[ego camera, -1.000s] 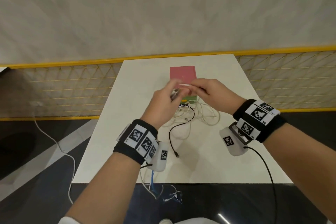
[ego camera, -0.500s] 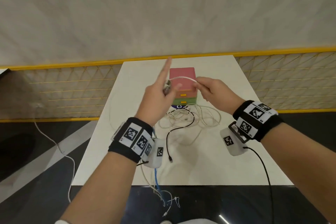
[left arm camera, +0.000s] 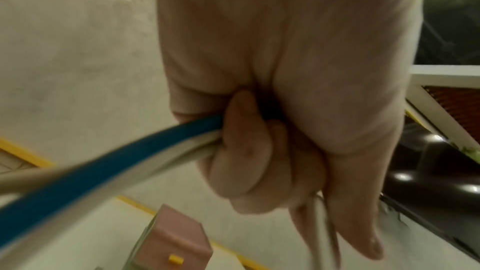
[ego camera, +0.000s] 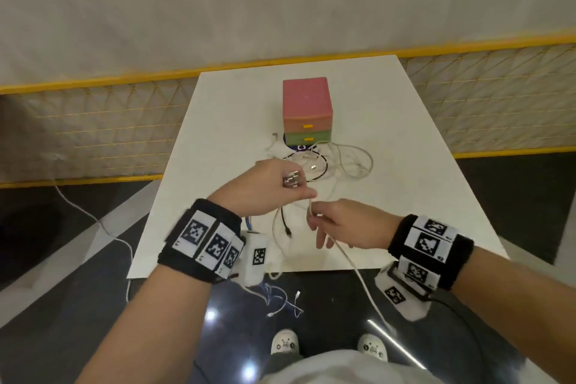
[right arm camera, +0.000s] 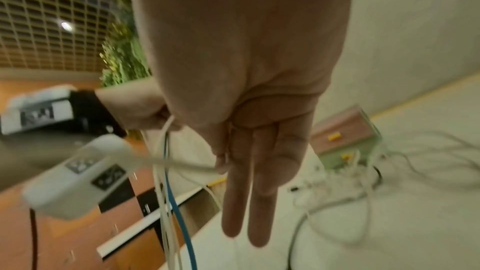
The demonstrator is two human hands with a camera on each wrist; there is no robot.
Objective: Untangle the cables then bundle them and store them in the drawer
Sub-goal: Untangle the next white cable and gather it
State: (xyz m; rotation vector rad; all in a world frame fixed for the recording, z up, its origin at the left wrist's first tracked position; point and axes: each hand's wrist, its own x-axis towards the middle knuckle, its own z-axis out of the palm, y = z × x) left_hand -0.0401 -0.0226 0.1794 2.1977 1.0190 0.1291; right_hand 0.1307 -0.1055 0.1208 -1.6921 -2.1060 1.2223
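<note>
Cables (ego camera: 330, 162) lie in a loose white-and-black tangle on the white surface (ego camera: 405, 184), just in front of the small drawer unit (ego camera: 307, 112), whose pink top, orange drawer and green drawer are all closed. Up front, the left hand (ego camera: 268, 187) is curled tight into a fist around a gathered set of strands, and the left wrist view shows it plainly: a blue cable (left arm camera: 109, 161) and a white one beside it run out of the closed fingers (left arm camera: 241, 151), with silvery plug ends showing at the top of the fist in the head view. Those held strands hang down off the near edge of the surface toward the floor. The right hand (ego camera: 339, 224) sits just beside the left, nearly touching it, thumb and forefinger pinching a single white cable (ego camera: 352, 262) while the other fingers (right arm camera: 249, 202) stretch out straight and relaxed. That white cable trails from the pinch down past the surface edge. A black cable end (ego camera: 288, 229) lies on the surface between the two wrists.
</note>
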